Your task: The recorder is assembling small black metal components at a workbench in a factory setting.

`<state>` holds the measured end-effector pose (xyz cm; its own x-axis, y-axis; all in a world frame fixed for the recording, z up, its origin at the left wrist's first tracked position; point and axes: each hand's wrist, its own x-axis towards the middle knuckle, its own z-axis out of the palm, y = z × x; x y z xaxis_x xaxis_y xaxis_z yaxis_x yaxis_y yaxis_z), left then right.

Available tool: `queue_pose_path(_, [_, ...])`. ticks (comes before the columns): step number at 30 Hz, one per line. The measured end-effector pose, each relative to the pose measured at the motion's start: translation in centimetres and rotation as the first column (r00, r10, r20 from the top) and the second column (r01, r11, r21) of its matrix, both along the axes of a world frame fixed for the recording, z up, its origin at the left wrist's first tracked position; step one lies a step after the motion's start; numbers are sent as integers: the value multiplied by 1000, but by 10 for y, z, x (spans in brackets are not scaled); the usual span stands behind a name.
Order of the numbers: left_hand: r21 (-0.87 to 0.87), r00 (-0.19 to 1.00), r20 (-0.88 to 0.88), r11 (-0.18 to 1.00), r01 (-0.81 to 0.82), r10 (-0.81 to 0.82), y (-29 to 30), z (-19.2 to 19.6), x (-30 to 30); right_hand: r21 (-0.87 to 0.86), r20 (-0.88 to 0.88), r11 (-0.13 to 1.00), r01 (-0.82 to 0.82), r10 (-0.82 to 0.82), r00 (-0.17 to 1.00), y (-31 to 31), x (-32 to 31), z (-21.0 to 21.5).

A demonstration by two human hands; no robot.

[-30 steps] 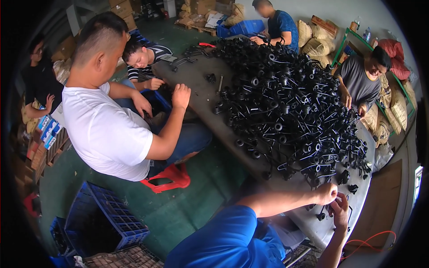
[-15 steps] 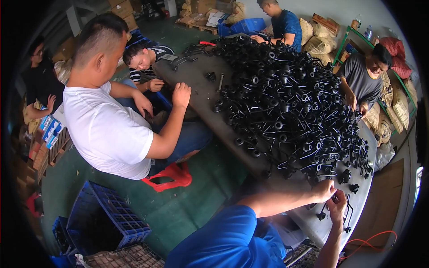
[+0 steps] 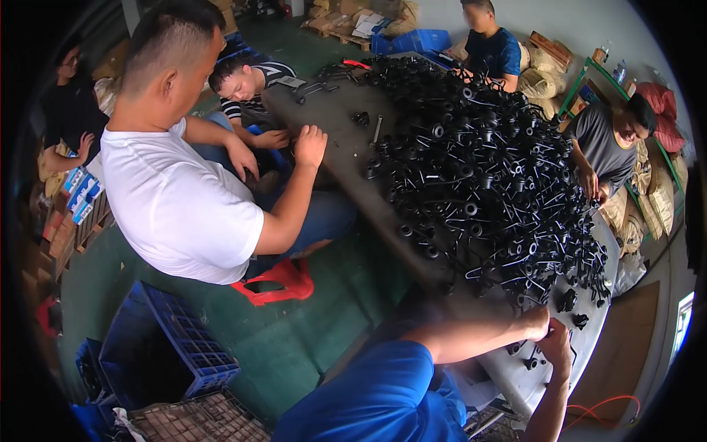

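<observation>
At the near right end of the grey table (image 3: pixel 508 373), my left hand (image 3: pixel 535 323) and my right hand (image 3: pixel 557 346) meet with closed fingers. Whatever they grip is hidden by the fingers. Just beyond them spreads a large heap of black parts (image 3: pixel 479 184), with round rubber-like rings and thin bent rods. A loose black part (image 3: pixel 530 363) lies below my left wrist. Two more, a dark part (image 3: pixel 567 300) and a smaller dark part (image 3: pixel 580 321), rest beyond my right hand.
A person in a white shirt (image 3: pixel 177 199) sits on a red stool (image 3: pixel 283 283) to the left. Other people work around the table. Blue crates (image 3: pixel 166 342) stand on the green floor at lower left. Sacks (image 3: pixel 541 74) line the far wall; an orange cord (image 3: pixel 604 412) hangs at right.
My hands stay together, and the right hand's fingers have turned inward toward the left. A bent-rod part seen beside my right hand earlier no longer shows there. The whole view has shifted slightly.
</observation>
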<state>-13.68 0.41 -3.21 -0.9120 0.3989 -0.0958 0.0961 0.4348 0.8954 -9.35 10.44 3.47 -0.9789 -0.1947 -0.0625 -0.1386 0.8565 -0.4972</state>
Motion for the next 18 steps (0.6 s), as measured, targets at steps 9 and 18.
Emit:
queue_pose_path(9, [74, 973, 227, 995, -66, 47, 17, -9, 10, 130, -160, 978, -163, 183, 970, 28, -7, -13])
queue_pose_path(18, [252, 954, 279, 950, -187, 114, 22, -25, 16, 109, -128, 987, -117, 131, 983, 23, -3, -4])
